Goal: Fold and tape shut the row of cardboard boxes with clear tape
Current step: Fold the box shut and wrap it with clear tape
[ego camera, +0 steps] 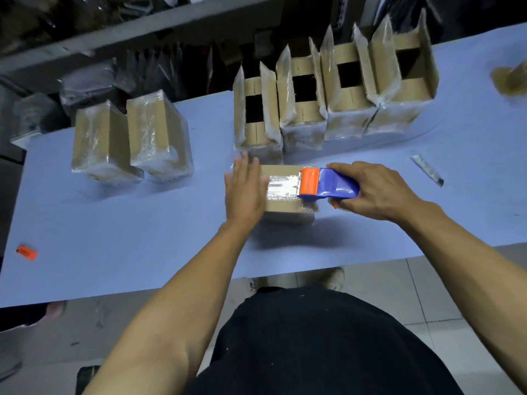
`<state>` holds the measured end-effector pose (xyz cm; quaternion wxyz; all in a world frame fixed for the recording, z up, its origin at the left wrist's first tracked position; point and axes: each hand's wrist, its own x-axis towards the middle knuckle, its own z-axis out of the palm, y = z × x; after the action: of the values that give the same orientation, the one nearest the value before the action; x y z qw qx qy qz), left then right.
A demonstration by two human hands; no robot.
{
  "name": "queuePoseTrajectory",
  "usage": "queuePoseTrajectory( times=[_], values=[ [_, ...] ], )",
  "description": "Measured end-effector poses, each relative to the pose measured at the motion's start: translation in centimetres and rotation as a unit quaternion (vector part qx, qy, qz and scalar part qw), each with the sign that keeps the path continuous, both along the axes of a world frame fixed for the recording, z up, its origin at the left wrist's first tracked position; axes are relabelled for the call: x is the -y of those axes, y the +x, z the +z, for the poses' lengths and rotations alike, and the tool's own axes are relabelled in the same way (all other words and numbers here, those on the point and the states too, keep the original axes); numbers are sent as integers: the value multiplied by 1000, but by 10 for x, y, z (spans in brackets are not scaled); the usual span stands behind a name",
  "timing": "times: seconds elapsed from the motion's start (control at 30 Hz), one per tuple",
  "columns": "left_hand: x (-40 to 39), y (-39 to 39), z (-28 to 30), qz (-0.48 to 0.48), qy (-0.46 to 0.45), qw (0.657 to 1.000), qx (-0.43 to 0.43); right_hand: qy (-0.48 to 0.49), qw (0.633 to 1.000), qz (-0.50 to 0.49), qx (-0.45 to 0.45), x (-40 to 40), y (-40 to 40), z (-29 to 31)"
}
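Small brown cardboard box (285,206) mid-bench toward near edge, flaps down; left hand (245,192) flat, fingers straight, pressing lid; right hand (376,189) clamped round blue-and-orange tape dispenser (325,185) at box's right end; draw clear tape strip (282,185) taut along seam, wrap over edge, rub flat

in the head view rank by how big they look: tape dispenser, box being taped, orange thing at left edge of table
1. box being taped
2. tape dispenser, though the right hand hides part of it
3. orange thing
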<state>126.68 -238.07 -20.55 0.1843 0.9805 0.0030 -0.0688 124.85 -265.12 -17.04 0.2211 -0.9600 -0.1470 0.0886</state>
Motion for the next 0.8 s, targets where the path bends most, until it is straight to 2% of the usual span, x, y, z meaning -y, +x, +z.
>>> queuePoseTrajectory(
  times=[0.07, 0.2, 0.3, 0.4, 0.57, 0.67, 0.8],
  values=[
    [32, -6, -3, -65, 46, 996, -30, 10, 1000, -9, -1, 0, -2, -2],
    [50, -8, -10, -68, 98, 992, -44, 33, 999, -20, -21, 2, -6, -10],
    [46, -7, -13, -73, 109, 991, -36, 37, 999, -9, -37, 7, -6, -13],
    [48, -8, -16, -59, 83, 994, -40, 37, 998, -4, -48, 29, -13, -20],
    [48, -7, -18, -47, 76, 996, -32, -8, 996, -35, -82, 65, -25, -34],
    [50, -7, -15, -49, 67, 996, -13, -28, 997, -34, -69, 46, -22, -37],
    [53, -7, -11, -48, 52, 997, -10, -124, 991, -15, -50, 14, -8, -22]
  ],
)
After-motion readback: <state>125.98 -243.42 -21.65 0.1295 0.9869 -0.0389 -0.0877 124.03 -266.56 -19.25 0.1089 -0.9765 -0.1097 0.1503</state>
